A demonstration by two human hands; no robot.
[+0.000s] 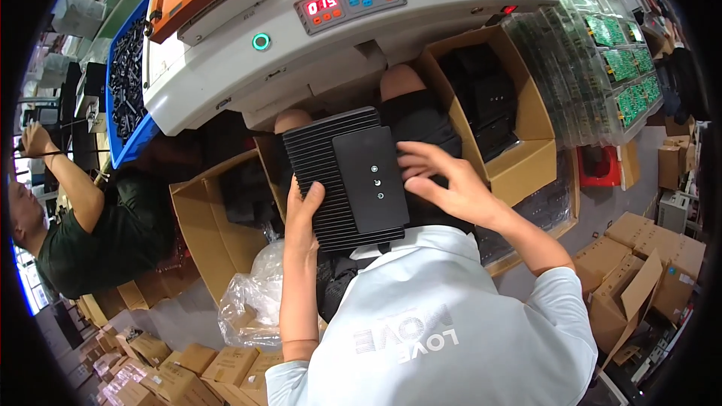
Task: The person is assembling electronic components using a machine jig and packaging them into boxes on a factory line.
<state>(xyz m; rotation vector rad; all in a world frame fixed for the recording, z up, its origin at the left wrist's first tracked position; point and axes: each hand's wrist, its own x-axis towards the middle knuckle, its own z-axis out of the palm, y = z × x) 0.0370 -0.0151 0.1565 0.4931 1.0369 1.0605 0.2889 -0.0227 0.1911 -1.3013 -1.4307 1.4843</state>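
A black finned casing (323,152) lies across my lap, tilted a little. Its smooth raised panel (370,180) bears three small white icons in a column. My left hand (302,210) grips the casing by its left edge, the thumb over the ribs and the other fingers mostly hidden underneath. Just off the right edge of the panel is my right hand (444,184), fingers apart and slightly blurred, holding nothing; I cannot tell whether its fingertips touch the casing.
Ahead stands a white machine (323,60) with a keypad panel. Open cardboard boxes (530,165) of black parts flank my legs. A blue bin (135,139) holds small black pieces. Clear trays (556,90) with green circuit boards stand at right. Another person (113,225) sits at left.
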